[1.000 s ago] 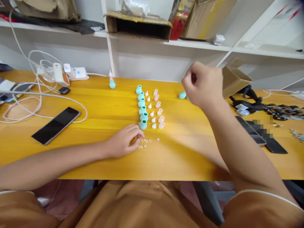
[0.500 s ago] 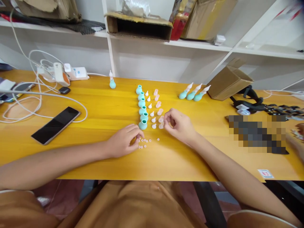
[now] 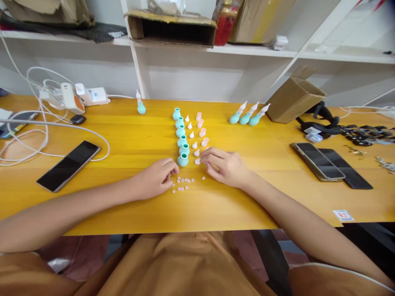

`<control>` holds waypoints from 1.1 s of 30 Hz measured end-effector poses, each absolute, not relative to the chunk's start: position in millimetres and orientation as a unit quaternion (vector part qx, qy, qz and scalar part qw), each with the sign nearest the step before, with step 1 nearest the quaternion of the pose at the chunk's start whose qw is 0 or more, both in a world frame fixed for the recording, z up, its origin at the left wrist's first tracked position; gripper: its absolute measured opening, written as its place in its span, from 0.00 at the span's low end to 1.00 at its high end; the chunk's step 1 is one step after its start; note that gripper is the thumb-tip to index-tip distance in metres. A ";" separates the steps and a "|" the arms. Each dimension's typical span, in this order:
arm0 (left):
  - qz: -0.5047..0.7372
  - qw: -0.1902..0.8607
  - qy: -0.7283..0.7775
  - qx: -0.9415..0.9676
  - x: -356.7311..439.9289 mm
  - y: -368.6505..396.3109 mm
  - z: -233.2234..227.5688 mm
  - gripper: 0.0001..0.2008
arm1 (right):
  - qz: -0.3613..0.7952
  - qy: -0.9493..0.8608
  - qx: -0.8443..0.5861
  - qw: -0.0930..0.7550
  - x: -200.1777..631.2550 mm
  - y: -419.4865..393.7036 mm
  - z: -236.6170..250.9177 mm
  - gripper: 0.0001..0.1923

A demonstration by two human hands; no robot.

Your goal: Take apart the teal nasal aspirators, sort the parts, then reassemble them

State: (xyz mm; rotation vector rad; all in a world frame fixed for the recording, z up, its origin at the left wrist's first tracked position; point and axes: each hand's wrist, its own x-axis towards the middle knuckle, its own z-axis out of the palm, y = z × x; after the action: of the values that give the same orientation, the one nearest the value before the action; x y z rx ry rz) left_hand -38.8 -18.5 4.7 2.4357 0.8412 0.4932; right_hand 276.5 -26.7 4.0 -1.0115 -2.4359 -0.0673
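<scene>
My right hand (image 3: 226,166) has its thumb and fingertips closed at the nearest small white tip (image 3: 197,161), covering part of it. My left hand (image 3: 159,176) rests on the table with curled fingers, beside the small pale discs (image 3: 186,180); whatever its fingertips hold is hidden. Between the hands stands a row of open-necked teal bulbs (image 3: 182,159), running away from me. Alongside it runs a row of white tips (image 3: 191,135). Farther right is a row of clear pinkish nozzles (image 3: 202,132), its near end hidden by my right hand.
Three assembled teal bulb aspirators (image 3: 245,119) lie at the back right; another aspirator (image 3: 141,107) stands at the back left. A phone (image 3: 69,165) and white cables (image 3: 46,135) are left. More phones (image 3: 317,161), a cardboard box (image 3: 294,98) and black straps (image 3: 321,119) are right.
My right hand has moved left and slightly down from the nozzle row to the nearest white tip. My left hand has drawn back slightly, uncovering more discs. The view has shifted a little.
</scene>
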 end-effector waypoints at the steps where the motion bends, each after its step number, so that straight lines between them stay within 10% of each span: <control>1: 0.157 0.273 0.306 0.899 -40.9 -15.0 8.7 0.12 | -0.028 -0.893 -0.372 0.252 276.6 -26.9 4.6 0.11; 20: 0.111 0.323 0.195 0.920 -49.2 8.5 9.7 0.07 | -0.122 -0.878 -0.403 0.229 272.4 -23.3 -0.2 0.10; 33: 0.154 0.547 0.242 0.787 -49.8 13.9 12.8 0.09 | -0.087 -0.875 -0.371 0.299 271.0 -23.4 3.2 0.06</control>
State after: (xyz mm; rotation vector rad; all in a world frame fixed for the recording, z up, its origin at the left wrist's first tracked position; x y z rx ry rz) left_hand -49.8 13.9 12.8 1.8648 0.5725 0.3654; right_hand 271.0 -23.4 3.2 -0.9848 -2.3244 -0.2306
